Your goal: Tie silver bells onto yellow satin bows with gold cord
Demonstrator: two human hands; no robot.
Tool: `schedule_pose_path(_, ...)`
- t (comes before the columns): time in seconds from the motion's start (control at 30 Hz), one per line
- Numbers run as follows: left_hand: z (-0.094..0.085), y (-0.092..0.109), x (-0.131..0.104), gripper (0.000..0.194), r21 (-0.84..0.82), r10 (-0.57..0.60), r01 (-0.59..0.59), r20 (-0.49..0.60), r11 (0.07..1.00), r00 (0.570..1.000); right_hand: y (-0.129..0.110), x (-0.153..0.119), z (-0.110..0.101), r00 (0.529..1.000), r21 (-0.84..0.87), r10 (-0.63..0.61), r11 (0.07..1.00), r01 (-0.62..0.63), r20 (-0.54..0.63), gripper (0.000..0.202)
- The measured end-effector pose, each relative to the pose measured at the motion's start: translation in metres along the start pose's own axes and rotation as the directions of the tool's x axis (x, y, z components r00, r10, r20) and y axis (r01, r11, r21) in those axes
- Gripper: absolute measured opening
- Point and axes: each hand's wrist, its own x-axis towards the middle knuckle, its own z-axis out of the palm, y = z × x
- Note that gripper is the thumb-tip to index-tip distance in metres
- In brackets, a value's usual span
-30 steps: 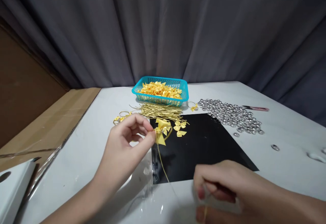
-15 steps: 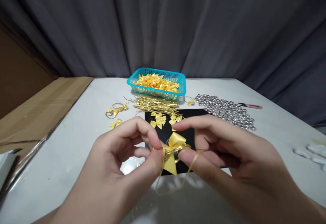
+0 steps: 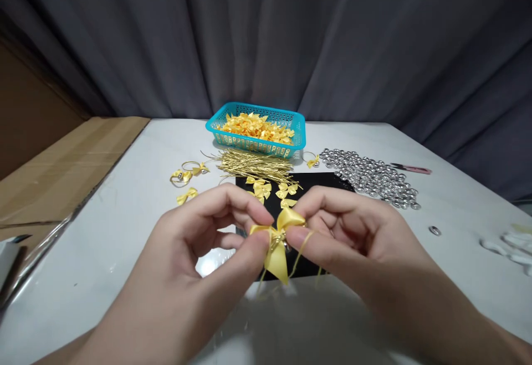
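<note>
A yellow satin ribbon bow (image 3: pixel 277 262) is held between my two hands, above a black mat (image 3: pixel 316 182). My left hand (image 3: pixel 216 248) pinches the bow's left loop between thumb and fingertips. At its right side, the thumb and forefinger of my right hand (image 3: pixel 353 237) close on the bow near its middle. Gold cord (image 3: pixel 278 239) is wound around the knot, and thin yellow strands hang below. Part of the cord and the right loop's edge lie behind my fingers. More yellow bows (image 3: pixel 261 189) lie on the mat just beyond my fingertips.
Behind the mat is a bundle of gold cords (image 3: pixel 253 164), then a blue basket (image 3: pixel 297 147) of yellow bows. Silver rings (image 3: pixel 369 176) are heaped at right, beside pink-handled snips (image 3: pixel 411 169). Bows with cord loops (image 3: pixel 187 175) lie at left. Cardboard (image 3: pixel 75 171) borders the white table.
My right forefinger has come down from above the bow and now pinches it with the thumb. The gold cord loop at the right is now mostly hidden. The view has shifted slightly.
</note>
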Motion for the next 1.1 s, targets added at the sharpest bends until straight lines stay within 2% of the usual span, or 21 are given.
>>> schedule_pose_path(0.23,0.0009,-0.0012,-0.0019,0.01,-0.006,-0.013,0.013,0.007,1.0,1.0,0.0021,0.0024,0.001,0.999,0.045,0.027,0.999,-0.025,-0.024,0.013)
schedule_pose_path(0.43,-0.0012,-0.0005,-0.0002,0.007,0.016,0.005,-0.004,-0.035,1.0,0.999,0.0006,0.0017,0.0004,0.999,-0.003,0.002,1.0,-0.002,-0.038,0.015)
schedule_pose_path(0.57,-0.0008,0.0015,0.0012,0.008,0.022,0.022,-0.02,-0.069,1.0,0.997,-0.0001,-0.0007,0.0006,0.989,-0.116,-0.054,0.992,0.038,-0.137,0.018)
schedule_pose_path(0.67,-0.0008,0.0015,0.0012,0.009,0.026,0.031,-0.029,-0.082,0.999,0.996,-0.0008,-0.0011,0.0009,0.96,-0.22,-0.14,0.972,0.086,-0.241,0.017)
schedule_pose_path(0.77,-0.003,-0.0005,0.0003,0.008,0.027,0.031,-0.029,-0.082,0.999,0.996,-0.0005,-0.0015,0.0007,0.931,-0.299,-0.222,0.945,0.133,-0.29,0.015)
schedule_pose_path(0.93,-0.0072,-0.0035,-0.0011,0.009,-0.002,0.017,-0.017,-0.04,1.0,0.999,0.0032,-0.0033,-0.0013,0.938,-0.352,-0.256,0.922,0.163,-0.236,0.014)
schedule_pose_path(1.1,-0.0053,-0.0014,0.0032,0.008,-0.103,-0.049,0.052,0.031,0.993,0.998,0.0074,-0.0027,-0.0003,0.955,-0.362,-0.24,0.918,0.165,-0.174,0.018)
